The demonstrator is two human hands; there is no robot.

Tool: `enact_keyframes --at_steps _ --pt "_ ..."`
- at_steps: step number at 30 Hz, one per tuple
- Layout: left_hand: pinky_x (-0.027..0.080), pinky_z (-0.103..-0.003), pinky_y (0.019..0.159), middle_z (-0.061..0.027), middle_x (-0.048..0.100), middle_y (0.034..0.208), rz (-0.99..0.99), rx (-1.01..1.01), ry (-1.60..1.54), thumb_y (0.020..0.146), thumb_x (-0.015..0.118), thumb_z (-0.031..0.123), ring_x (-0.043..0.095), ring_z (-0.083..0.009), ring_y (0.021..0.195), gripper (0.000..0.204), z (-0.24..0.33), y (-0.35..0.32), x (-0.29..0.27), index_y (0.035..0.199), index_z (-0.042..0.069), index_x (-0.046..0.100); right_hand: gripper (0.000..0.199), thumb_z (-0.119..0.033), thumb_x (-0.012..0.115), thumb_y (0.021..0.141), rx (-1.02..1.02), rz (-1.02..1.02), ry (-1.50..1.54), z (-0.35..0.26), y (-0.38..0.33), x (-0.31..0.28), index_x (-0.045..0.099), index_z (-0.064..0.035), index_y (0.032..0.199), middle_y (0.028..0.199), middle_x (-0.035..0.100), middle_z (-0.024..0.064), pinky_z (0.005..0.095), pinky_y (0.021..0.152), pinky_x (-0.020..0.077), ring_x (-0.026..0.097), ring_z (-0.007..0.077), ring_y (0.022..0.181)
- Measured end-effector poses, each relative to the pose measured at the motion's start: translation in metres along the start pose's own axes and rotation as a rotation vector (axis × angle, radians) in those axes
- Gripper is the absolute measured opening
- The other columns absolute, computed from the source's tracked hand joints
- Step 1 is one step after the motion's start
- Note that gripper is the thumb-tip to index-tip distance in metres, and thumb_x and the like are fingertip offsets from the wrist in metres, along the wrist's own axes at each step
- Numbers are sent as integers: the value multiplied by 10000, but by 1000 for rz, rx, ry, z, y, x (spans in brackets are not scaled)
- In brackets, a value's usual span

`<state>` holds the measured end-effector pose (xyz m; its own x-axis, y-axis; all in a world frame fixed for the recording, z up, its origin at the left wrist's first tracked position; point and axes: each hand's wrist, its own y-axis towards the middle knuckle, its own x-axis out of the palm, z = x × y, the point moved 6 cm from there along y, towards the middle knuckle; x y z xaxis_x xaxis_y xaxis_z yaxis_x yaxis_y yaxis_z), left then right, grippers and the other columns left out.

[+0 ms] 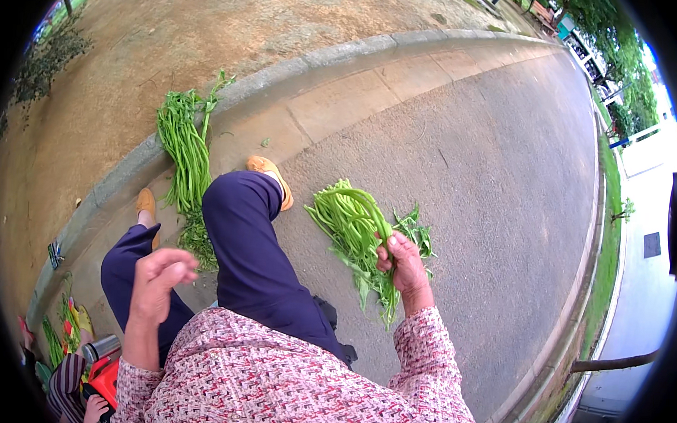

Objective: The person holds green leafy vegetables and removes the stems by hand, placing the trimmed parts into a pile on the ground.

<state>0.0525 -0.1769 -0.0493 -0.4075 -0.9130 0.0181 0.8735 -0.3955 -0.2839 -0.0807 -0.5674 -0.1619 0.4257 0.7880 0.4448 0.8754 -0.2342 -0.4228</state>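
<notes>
My right hand [401, 264] is closed round long green vegetable stems [374, 207], which bend up and over to the left from my fingers. Under and beside it, a pile of cut green stems [340, 211] lies on the pavement, leafy bits at its right and lower ends. My left hand [161, 276] is raised over my left leg, fingers loosely curled and thumb a little apart, with nothing visible in it. Beyond my knees, a larger bunch of long leafy stems [188, 150] lies across the kerb, with loose leaves [196, 240] at its near end.
A stone kerb [276, 75] curves along bare soil [211, 28] on the left. Grey pavement [497, 165] spreads to the right. My legs [259, 246] are bent in front of me. Another person's striped trouser leg [66, 381] and a red item [107, 382] show at lower left.
</notes>
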Motion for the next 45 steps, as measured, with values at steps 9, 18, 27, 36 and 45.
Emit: enact_keyframes --at_steps 9,18,27,36,45 --pt "479 -409 873 -176 565 1182 -461 -576 -687 937 477 375 594 -265 1022 456 -26 58 150 1221 18 486 295 -204 581 906 -112 -302 -462 2 -45 107 587 -21 1136 817 535 -22 225 646 423 475 68 712" --pt "520 -457 791 -67 597 1011 -281 -404 -698 900 564 208 607 -191 929 293 -41 80 142 1139 42 530 258 -204 548 927 -49 -323 -604 35 -53 111 595 -5 1084 820 552 -12 229 686 438 502 74 741" --pt "538 -418 781 -108 621 995 -288 -258 -678 906 553 178 626 -212 887 187 -29 80 153 1012 27 583 275 -217 557 918 2 -329 -662 37 -50 98 583 -5 1091 833 565 11 254 699 448 510 93 749" --pt "540 -443 793 -131 631 986 -166 -207 -633 913 537 179 635 -238 892 163 -29 93 133 972 35 586 307 -282 646 811 176 -300 -886 95 -51 26 604 -50 1007 722 579 90 336 618 435 530 186 642" --pt "455 -363 837 -68 630 1069 -258 -300 -347 895 569 198 573 -154 973 162 -47 81 165 1001 87 622 257 -261 618 697 147 -84 -1140 128 -62 -54 595 -66 864 774 616 183 426 677 471 601 348 745"
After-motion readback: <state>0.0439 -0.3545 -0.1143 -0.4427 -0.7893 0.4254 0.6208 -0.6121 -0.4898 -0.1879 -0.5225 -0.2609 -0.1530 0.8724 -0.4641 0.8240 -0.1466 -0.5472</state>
